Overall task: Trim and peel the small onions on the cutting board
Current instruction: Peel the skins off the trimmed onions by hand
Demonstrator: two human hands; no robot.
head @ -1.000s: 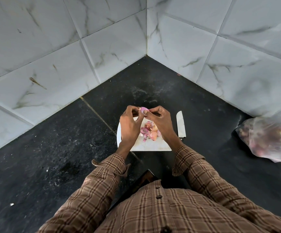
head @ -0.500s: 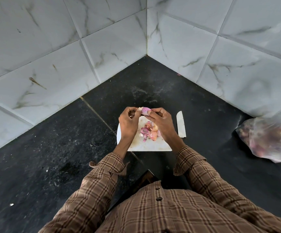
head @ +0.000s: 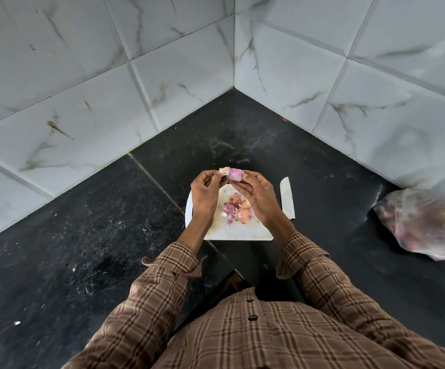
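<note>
Peeling underway: left hand (head: 204, 190) pinches papery skin (head: 224, 170) off small pink onion (head: 235, 174) (right hand (head: 258, 198) gripping); next, strip remainder.

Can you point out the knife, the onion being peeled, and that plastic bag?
knife (head: 287, 198): head view, middle of blade.
onion (head: 235, 174): head view, bare pink side.
plastic bag (head: 426, 222): head view, its middle.
</note>
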